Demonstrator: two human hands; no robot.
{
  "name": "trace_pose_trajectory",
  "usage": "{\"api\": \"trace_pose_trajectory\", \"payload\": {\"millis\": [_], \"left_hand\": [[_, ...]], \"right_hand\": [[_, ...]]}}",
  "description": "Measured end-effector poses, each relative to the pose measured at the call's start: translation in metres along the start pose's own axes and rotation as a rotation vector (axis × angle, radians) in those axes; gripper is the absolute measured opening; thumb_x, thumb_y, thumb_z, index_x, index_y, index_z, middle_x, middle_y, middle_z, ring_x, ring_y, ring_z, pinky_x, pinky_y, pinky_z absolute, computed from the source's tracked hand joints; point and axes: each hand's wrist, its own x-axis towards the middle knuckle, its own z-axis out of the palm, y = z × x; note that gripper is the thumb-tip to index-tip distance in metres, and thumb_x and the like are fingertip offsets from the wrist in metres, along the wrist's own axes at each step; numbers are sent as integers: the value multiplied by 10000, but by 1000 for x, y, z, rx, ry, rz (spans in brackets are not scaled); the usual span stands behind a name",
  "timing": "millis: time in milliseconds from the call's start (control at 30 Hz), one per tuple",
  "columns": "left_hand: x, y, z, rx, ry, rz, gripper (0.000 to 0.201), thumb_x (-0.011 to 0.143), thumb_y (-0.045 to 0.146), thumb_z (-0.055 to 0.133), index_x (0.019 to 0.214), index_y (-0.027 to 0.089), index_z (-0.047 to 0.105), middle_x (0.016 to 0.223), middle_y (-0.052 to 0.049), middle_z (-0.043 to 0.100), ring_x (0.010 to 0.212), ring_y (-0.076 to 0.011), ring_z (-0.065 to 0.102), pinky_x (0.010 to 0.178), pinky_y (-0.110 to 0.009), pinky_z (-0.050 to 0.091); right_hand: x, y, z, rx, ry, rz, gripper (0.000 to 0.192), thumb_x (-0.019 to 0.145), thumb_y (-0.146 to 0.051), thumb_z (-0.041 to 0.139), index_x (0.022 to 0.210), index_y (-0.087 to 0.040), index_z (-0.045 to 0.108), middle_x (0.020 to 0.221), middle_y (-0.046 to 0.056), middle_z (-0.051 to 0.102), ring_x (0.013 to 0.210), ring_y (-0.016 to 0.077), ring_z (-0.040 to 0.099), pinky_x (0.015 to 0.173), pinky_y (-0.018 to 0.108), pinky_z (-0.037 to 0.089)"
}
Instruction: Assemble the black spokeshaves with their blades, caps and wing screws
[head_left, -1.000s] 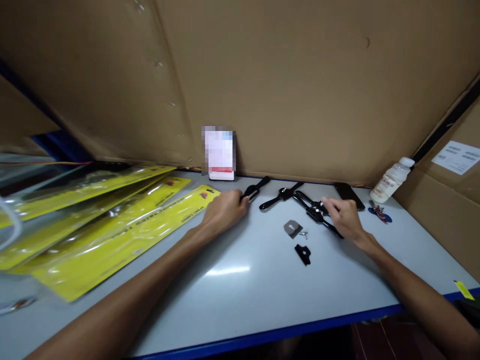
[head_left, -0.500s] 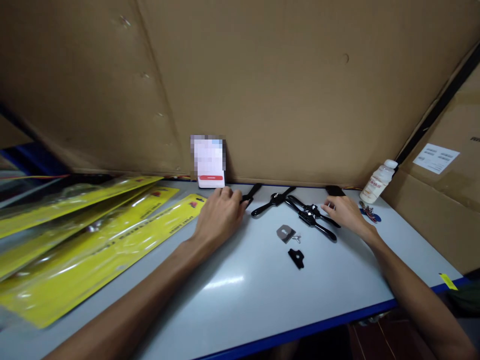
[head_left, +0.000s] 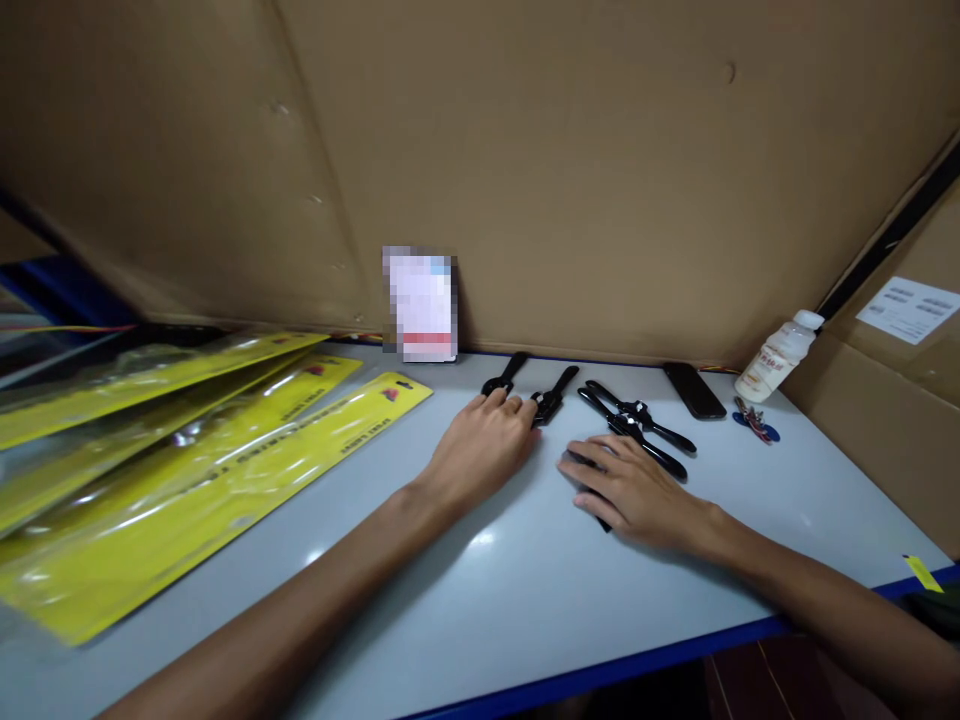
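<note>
The left hand [head_left: 484, 445] lies palm down on the pale counter [head_left: 525, 590], its fingers [head_left: 504, 405] stretched forward and resting on the near ends of two black tool handles: the left handle [head_left: 504, 373] runs from the fingertips toward the far cardboard wall [head_left: 525, 180], and the middle tool [head_left: 555, 393] angles off to the right just beside it; the fingers press flat on them rather than wrapping round, so no closed grip shows. The right hand [head_left: 634, 495] rests flat, fingers loosely spread, over small dark parts [head_left: 592, 492] that peep out at its near and left edges; whether it pinches any of them I cannot tell. Just beyond its fingertips lies a third black tool [head_left: 637, 425] with its two arms crossed, untouched. Farther right, near the wall, sit a dark phone [head_left: 694, 390], a small bunch of keys [head_left: 756, 420] and a white bottle [head_left: 776, 358] leaning in the corner. A white card [head_left: 424, 310] stands against the wall beyond the left hand. Yellow packaging sleeves [head_left: 187, 470] fan over the left part of the counter, close to the left forearm. The counter's blue near edge [head_left: 637, 655] runs under both forearms, and open surface lies between the arms and at the near right.
</note>
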Motion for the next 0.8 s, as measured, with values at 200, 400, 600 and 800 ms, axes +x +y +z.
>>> {"api": "trace_pose_trajectory", "payload": {"millis": [200,400,600,800], "left_hand": [[-3,5,2,32,-149,-180,387,1002,359,366,1075,74,617,1042,-232,688,966,-360,655,771,-417,469],[-4,6,6,-65,-161,-233,467,1007,434,296,1070,93,608,883,-202,731,810,-368,703,637,-406,466],[0,5,4,-378,-173,-336,339,934,419,442,940,148,644,870,-181,714,834,-341,676,657,-371,420],[5,5,4,-714,-243,-397,207,919,331,433,839,184,554,568,4,590,501,-166,556,537,-271,330]], "right_hand": [[0,29,1,104,216,154,248,1002,-220,472,1126,-197,685,1149,81,684,1075,236,570,971,419,422],[4,20,-2,288,376,214,229,970,-195,506,822,-193,682,826,32,706,796,178,586,813,335,439],[2,18,-2,286,305,326,336,999,-297,436,688,-206,524,626,-7,592,572,134,508,604,278,365],[2,20,-2,341,254,361,326,1015,-298,352,703,-220,407,562,-39,514,508,118,473,574,269,348]]}}
